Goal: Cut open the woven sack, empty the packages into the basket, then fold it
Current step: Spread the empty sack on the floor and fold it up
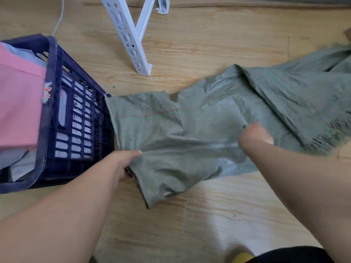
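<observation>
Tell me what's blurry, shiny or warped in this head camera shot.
Head view: the right hand is smeared by motion blur, and so is the frayed far end of the grey-green woven sack; the left hand looks sharper. Pale sheen streaks the sack's middle. Wide-angle distortion bows the dark blue plastic basket and the light wooden floor.

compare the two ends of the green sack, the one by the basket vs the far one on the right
The sack's basket-side end has a straight edge with a stitched red and green line near it; the far right end is frayed into loose threads. The basket-side end lies fairly flat against the blue basket; the right end is folded over in layers. Both are the same dull green weave and rest on the wooden floor.
</observation>
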